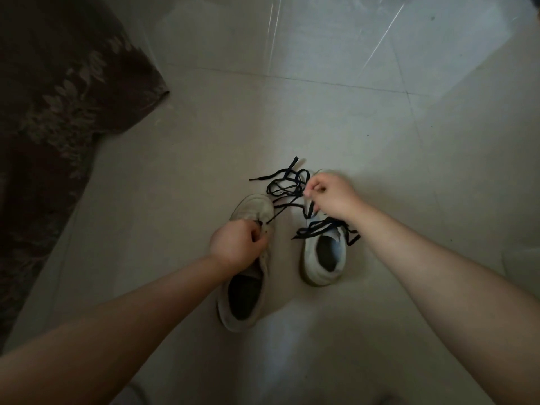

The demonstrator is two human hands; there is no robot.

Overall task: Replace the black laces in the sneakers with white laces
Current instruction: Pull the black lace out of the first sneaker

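Observation:
Two white sneakers stand side by side on the tiled floor, toes pointing away from me. My left hand [236, 244] grips the tongue area of the left sneaker [242, 293], fingers curled over its eyelets. A black lace [285, 182] runs from that shoe's front eyelets and lies in loose loops on the floor ahead. My right hand [330, 197] pinches a strand of this black lace above the right sneaker [323, 258]. The right sneaker has its own black lace [318, 228], loosened and spilling over both sides. No white laces are in view.
A dark patterned rug [58, 112] covers the floor at the left. Pale glossy floor tiles [350, 112] spread around and beyond the shoes.

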